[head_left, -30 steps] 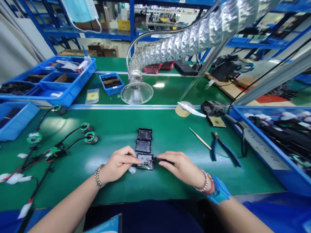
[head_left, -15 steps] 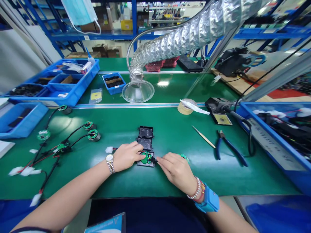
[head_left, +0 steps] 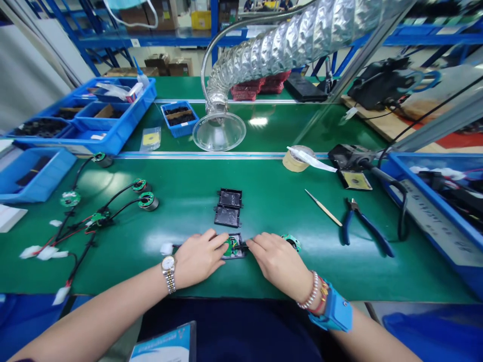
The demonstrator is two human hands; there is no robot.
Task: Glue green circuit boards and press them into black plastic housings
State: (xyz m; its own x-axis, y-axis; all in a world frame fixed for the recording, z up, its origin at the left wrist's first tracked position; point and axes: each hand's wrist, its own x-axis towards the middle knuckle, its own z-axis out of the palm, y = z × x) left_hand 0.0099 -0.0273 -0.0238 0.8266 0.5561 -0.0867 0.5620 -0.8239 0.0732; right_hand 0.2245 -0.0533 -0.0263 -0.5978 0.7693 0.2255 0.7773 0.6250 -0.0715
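Two hands are working low at bottom centre of the frame, over one small open black plastic case (head_left: 234, 255) lying flat on a green bench mat (head_left: 188, 201). The left hand (head_left: 198, 258) has its fingers curved over a round green circuit board (head_left: 228, 246) sitting at the case, while the right hand (head_left: 278, 261) comes in from the other side, its fingertips (head_left: 252, 244) up against a short black wire (head_left: 241, 246). Both hands are only half closed and almost meet over the case. Honestly can't tell if either one is actually pinching anything, since the fingers hide the contact.

Two more black plastic case pieces (head_left: 229, 208) lie just above, toward the middle of the frame. A green ring-shaped board (head_left: 291, 243) sits just beside the right hand, and a white connector (head_left: 166, 248) sits just left of the left hand.

My tip for fiddly work like this: keep your wrists low and steady on the mat, press the board with your finger pads, and leave some slack in the wire so nothing tugs on the joints. The blue-handled pliers (head_left: 364, 229) and slim wooden-handled pick (head_left: 322, 207) are off to the right, nice and handy. There's also a blue wrist strap (head_left: 335, 309) on the right wrist, which I'd always wear around bare boards.
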